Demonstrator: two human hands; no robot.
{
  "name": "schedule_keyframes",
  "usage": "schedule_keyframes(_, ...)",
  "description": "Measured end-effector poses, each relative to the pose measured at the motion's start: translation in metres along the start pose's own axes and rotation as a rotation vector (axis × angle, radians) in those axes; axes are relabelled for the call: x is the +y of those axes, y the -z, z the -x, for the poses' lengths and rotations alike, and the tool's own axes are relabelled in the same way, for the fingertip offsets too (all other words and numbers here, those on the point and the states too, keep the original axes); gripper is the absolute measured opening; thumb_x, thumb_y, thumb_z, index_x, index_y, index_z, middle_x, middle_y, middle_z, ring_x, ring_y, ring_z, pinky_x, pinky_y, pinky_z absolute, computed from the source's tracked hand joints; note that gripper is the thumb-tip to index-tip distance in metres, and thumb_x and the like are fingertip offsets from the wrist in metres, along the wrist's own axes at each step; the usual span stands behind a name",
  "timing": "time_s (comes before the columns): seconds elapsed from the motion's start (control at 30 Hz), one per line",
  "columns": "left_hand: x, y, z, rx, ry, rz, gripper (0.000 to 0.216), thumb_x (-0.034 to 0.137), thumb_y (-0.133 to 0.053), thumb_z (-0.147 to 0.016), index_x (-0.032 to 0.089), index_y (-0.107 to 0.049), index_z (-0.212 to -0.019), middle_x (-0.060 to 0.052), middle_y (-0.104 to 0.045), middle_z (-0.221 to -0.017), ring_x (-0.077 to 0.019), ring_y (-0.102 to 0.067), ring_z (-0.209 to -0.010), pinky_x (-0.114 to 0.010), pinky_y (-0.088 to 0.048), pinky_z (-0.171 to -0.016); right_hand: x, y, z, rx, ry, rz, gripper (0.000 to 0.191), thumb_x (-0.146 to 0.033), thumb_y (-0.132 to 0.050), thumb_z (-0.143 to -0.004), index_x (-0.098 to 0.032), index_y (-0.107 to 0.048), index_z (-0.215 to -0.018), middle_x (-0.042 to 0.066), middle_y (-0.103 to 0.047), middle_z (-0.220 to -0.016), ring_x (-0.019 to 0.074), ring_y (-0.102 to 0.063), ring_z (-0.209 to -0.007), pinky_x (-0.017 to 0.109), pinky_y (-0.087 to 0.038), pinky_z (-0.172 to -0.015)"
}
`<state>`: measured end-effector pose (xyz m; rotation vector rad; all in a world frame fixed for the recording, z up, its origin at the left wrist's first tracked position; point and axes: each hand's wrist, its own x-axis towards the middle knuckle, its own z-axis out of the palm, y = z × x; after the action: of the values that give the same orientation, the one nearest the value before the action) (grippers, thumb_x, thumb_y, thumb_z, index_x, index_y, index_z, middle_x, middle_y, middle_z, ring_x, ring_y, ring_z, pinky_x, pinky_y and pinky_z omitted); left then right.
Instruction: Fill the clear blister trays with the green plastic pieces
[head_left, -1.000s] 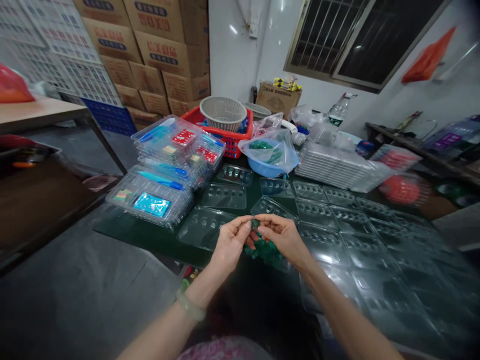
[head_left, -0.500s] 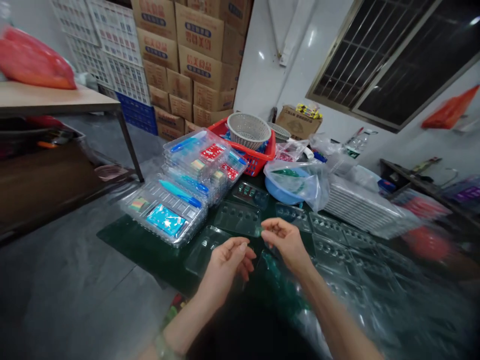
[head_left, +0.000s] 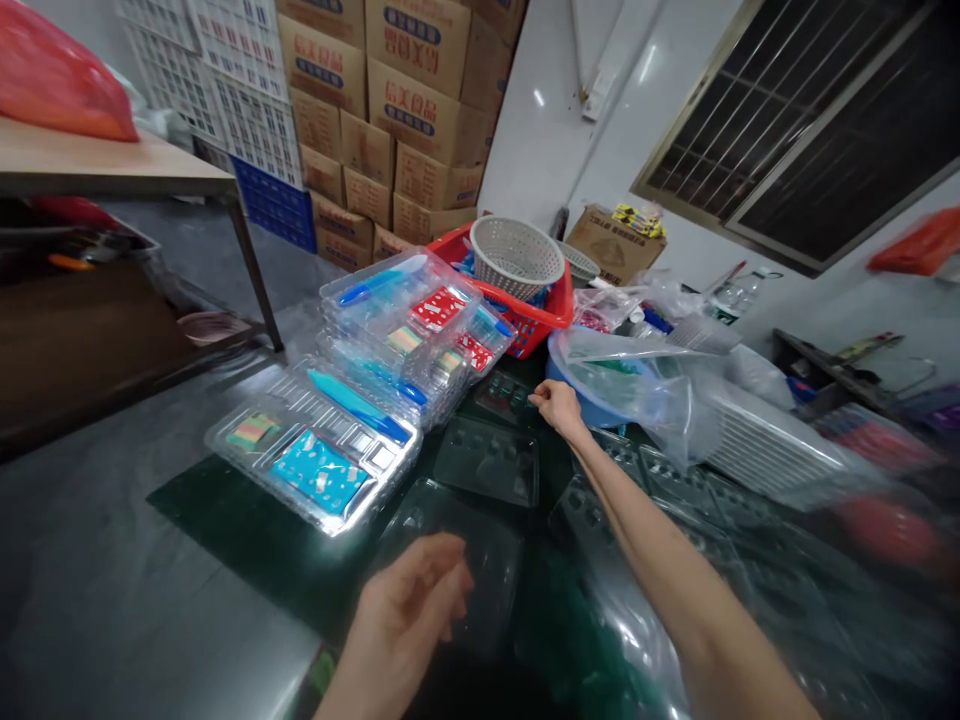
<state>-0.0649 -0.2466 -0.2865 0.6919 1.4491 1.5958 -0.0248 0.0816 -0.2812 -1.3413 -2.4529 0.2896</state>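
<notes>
My right hand (head_left: 559, 406) reaches forward with its fingers pinched together at the right edge of a clear plastic tray (head_left: 504, 396) that has several small compartments. Whatever sits between those fingertips is too small to make out. Lower down, my left hand (head_left: 412, 615) hovers loosely curled over another clear tray (head_left: 480, 540), with its fingers a little apart and nothing visible in them. Between the two hands lies one more clear tray (head_left: 487, 460). To the left are stacked clear packs (head_left: 322, 440) containing blue pens and blue or red patterned pieces.
A red basket (head_left: 534, 322) holding a grey colander (head_left: 517, 255) stands behind the packs. Right of it is a blue basin (head_left: 577, 375) under a plastic bag. More clear trays (head_left: 675, 490) cover the green table's right side, beside a stack of trays (head_left: 780, 440).
My right hand has moved forward, away from my left hand, to the far small tray. My left hand has drawn back toward me. The view has shifted slightly.
</notes>
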Motion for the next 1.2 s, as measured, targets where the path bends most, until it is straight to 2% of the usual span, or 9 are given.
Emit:
schedule_keyframes(0.23, 0.001, -0.007, -0.001, 0.005, 0.008, 0.0, 0.031, 0.039, -0.059, -0.071, 0.017, -0.06, -0.094, -0.006, -0.063, -0.073, -0.0146, -0.056, -0.058, -0.023, -0.045, -0.048, -0.009, -0.003, 0.003, -0.031, -0.001, 0.172, 0.019, -0.036, -0.052, -0.078, -0.021, -0.062, -0.079, 0.007, -0.064, -0.079, 0.0204, -0.06, -0.078, 0.028, -0.041, -0.063)
schedule_keyframes(0.4, 0.003, -0.009, 0.001, 0.01, -0.023, -0.08, 0.033, 0.038, -0.059, -0.072, 0.017, -0.058, -0.096, -0.005, -0.064, -0.076, -0.0141, -0.056, -0.058, -0.022, -0.045, -0.047, -0.027, 0.024, 0.019, -0.008, 0.092, 0.176, 0.022, -0.031, -0.049, -0.08, -0.016, -0.061, -0.092, 0.012, -0.065, -0.085, 0.0223, -0.06, -0.082, 0.029, -0.042, -0.069)
schedule_keyframes(0.53, 0.009, -0.009, 0.01, 0.055, -0.112, -0.171, 0.028, 0.032, -0.057, -0.075, 0.017, -0.055, -0.099, -0.003, -0.063, -0.077, -0.0105, -0.055, -0.058, -0.02, -0.046, -0.052, -0.015, 0.059, 0.07, 0.02, 0.129, 0.097, 0.031, -0.023, -0.039, -0.085, -0.02, -0.052, -0.113, 0.008, -0.061, -0.103, 0.0184, -0.055, -0.096, 0.027, -0.038, -0.082)
schedule_keyframes(0.67, 0.005, -0.024, 0.019, 0.024, -0.168, -0.229, 0.027, 0.029, -0.056, -0.076, 0.016, -0.055, -0.099, -0.003, -0.062, -0.076, -0.01, -0.055, -0.059, -0.019, -0.045, -0.053, 0.022, 0.089, 0.154, 0.065, 0.196, -0.126, 0.024, -0.023, -0.038, -0.084, -0.019, -0.061, -0.094, 0.003, -0.064, -0.086, 0.0152, -0.058, -0.079, 0.023, -0.039, -0.072)
schedule_keyframes(0.77, -0.003, -0.042, 0.025, -0.067, -0.212, -0.306, 0.023, 0.027, -0.055, -0.076, 0.015, -0.057, -0.096, -0.002, -0.06, -0.073, -0.01, -0.054, -0.06, -0.02, -0.044, -0.055, 0.044, 0.101, 0.219, -0.046, 0.162, -0.289, 0.021, -0.028, -0.044, -0.082, -0.018, -0.062, -0.08, 0.0, -0.062, -0.069, 0.0122, -0.055, -0.062, 0.021, -0.039, -0.06)
schedule_keyframes(0.87, -0.012, -0.059, 0.027, -0.117, -0.326, -0.401, 0.019, 0.026, -0.054, -0.076, 0.015, -0.059, -0.091, -0.001, -0.057, -0.069, -0.0091, -0.051, -0.057, -0.019, -0.042, -0.053, 0.053, 0.102, 0.262, -0.173, 0.199, -0.3, 0.014, -0.026, -0.052, -0.078, -0.02, -0.063, -0.085, 0.0, -0.06, -0.075, 0.0108, -0.053, -0.062, 0.021, -0.038, -0.059)
schedule_keyframes(1.0, -0.021, -0.071, 0.027, -0.142, -0.44, -0.489, 0.018, 0.024, -0.051, -0.077, 0.015, -0.059, -0.091, -0.001, -0.057, -0.07, -0.0093, -0.051, -0.058, -0.019, -0.042, -0.054, 0.05, 0.095, 0.281, -0.204, 0.27, -0.155, 0.032, -0.021, -0.062, -0.07, -0.026, -0.059, -0.101, 0.001, -0.057, -0.087, 0.0107, -0.052, -0.067, 0.021, -0.037, -0.061)
schedule_keyframes(1.1, -0.025, -0.072, 0.029, -0.153, -0.446, -0.52, 0.019, 0.024, -0.051, -0.077, 0.015, -0.059, -0.093, -0.002, -0.058, -0.073, -0.0103, -0.052, -0.06, -0.021, -0.042, -0.057, 0.049, 0.09, 0.279, -0.183, 0.3, -0.137, 0.027, -0.019, -0.061, -0.071, -0.025, -0.061, -0.097, 0.001, -0.057, -0.085, 0.011, -0.052, -0.069, 0.022, -0.036, -0.062)
schedule_keyframes(1.2, -0.024, -0.072, 0.029, -0.155, -0.409, -0.496, 0.02, 0.025, -0.052, -0.077, 0.015, -0.059, -0.092, -0.003, -0.058, -0.073, -0.0108, -0.052, -0.06, -0.021, -0.042, -0.056, 0.054, 0.086, 0.274, -0.173, 0.26, -0.286, 0.017, -0.019, -0.059, -0.072, -0.021, -0.063, -0.088, 0.001, -0.058, -0.079, 0.0114, -0.052, -0.068, 0.022, -0.037, -0.062)
